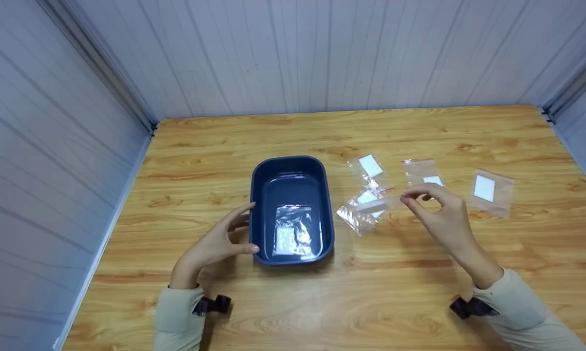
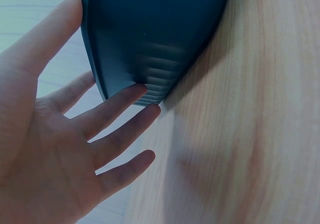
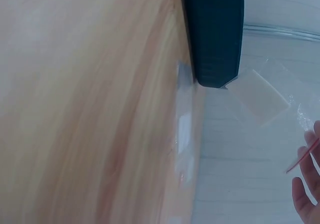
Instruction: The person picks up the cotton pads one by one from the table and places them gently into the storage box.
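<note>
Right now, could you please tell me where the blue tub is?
In the head view, the blue tub stands on the wooden table, with the left hand at its left rim and clear bags to its right.

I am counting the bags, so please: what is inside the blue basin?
One clear bag with a white piece in it lies in the blue basin. Anything under the white piece is covered and cannot be seen.

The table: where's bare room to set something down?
Bare: the strip between the blue tub and the back wall, and the front stretch between the two sleeves. Crowded: right of the tub, with clear bags and the right hand.
</note>
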`<action>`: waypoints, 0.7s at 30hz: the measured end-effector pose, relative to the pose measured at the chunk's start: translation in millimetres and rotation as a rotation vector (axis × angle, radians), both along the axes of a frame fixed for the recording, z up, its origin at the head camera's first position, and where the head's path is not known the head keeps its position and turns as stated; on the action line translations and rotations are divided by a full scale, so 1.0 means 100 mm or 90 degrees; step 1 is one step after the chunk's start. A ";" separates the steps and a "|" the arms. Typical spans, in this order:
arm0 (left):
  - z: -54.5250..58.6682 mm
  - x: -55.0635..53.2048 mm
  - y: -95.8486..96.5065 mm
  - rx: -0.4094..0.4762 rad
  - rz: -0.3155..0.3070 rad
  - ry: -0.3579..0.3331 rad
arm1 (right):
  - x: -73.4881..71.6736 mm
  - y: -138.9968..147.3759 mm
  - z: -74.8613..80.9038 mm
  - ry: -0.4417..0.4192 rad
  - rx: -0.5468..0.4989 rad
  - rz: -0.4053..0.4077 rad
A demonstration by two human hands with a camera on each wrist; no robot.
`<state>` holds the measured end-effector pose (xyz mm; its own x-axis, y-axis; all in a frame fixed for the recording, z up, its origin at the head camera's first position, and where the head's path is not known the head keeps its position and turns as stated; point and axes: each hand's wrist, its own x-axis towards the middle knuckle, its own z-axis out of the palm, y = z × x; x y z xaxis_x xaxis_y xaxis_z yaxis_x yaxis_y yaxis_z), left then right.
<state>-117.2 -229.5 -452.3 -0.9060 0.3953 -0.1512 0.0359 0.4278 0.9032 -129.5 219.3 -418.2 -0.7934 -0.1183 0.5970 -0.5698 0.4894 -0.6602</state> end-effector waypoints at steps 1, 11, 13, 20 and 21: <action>0.00 0.00 0.00 0.000 0.001 -0.001 | 0.00 -0.02 0.02 0.001 -0.005 -0.001; 0.00 0.01 0.00 0.000 -0.002 0.004 | 0.00 -0.17 0.14 0.002 -0.044 -0.010; 0.00 0.01 0.00 0.001 -0.004 0.007 | -0.01 -0.20 0.16 0.002 -0.049 -0.009; -0.01 0.00 0.01 -0.001 -0.005 0.014 | -0.06 -0.31 0.21 0.026 -0.073 0.009; -0.02 0.00 0.01 -0.002 -0.003 0.013 | -0.06 -0.33 0.22 0.027 -0.076 0.012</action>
<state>-117.6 -228.8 -453.9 -0.9070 0.3992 -0.1345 0.0559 0.4306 0.9008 -135.9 186.3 -396.7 -0.7655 -0.0593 0.6407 -0.6067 0.3980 -0.6881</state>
